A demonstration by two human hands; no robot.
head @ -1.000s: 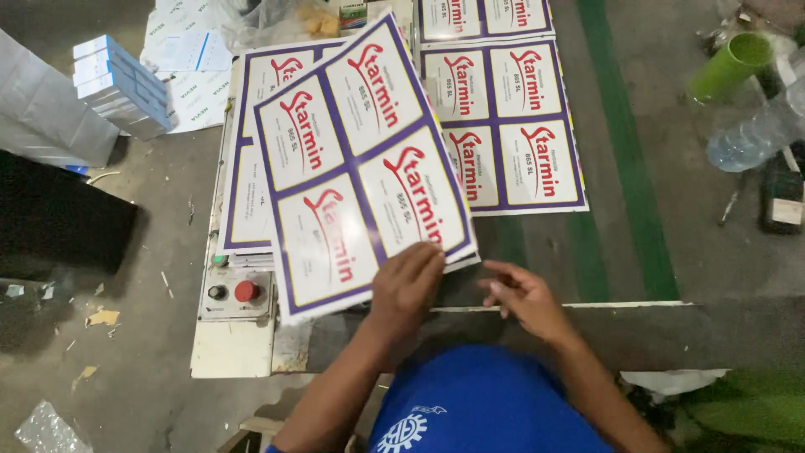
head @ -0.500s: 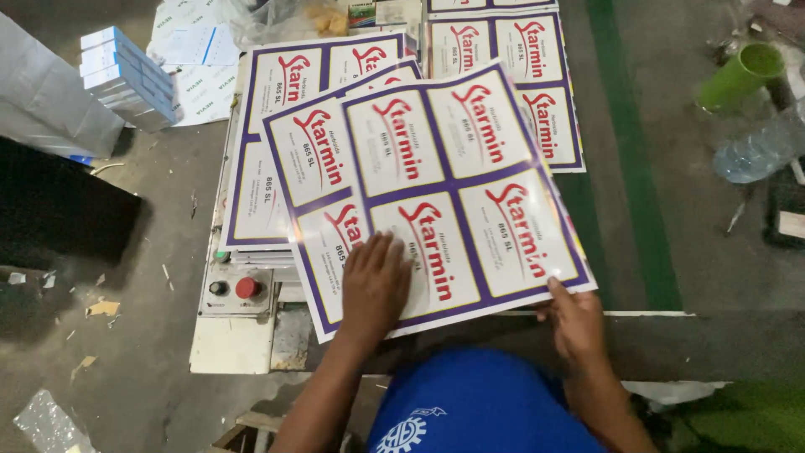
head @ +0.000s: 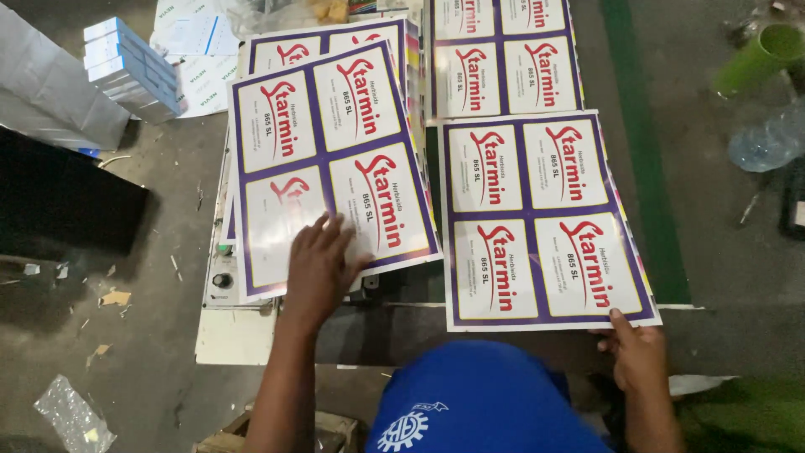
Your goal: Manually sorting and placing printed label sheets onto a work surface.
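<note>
Two label sheets are lying side by side near the table's front edge, each a glossy white rectangle with a purple border framing four panels that carry red script. The left sheet (head: 331,164) is resting tilted, its long axis running from the front edge away toward the back, on top of a stack of like sheets (head: 402,50). The left hand (head: 323,268) is pressing flat on its near right corner, fingers (head: 331,231) spread apart and pointing away from the body, so the sheet is stretching up and to the left of them. The right sheet (head: 541,218) is lying squarer to the table, its long axis also running front to back, its near right corner overhanging the front edge. The right hand (head: 637,352) is pinching that corner, thumb on top and fingers clamped beneath, with the whole sheet reaching away to the upper left. Each hand is nearer to its own sheet; the two sheets are sitting just apart, a dark gap between them.

Beyond the right sheet, another sheet (head: 503,54) of the same kind is lying toward the back edge. A green stripe (head: 646,168) is running along the table's right side. Off the left side, a pile of blue-and-white boxes (head: 134,71) is sitting on the floor beside a grey wrapped bundle (head: 50,92). At far right, a green cup (head: 759,59) and a clear plastic bottle (head: 767,143) are lying.
</note>
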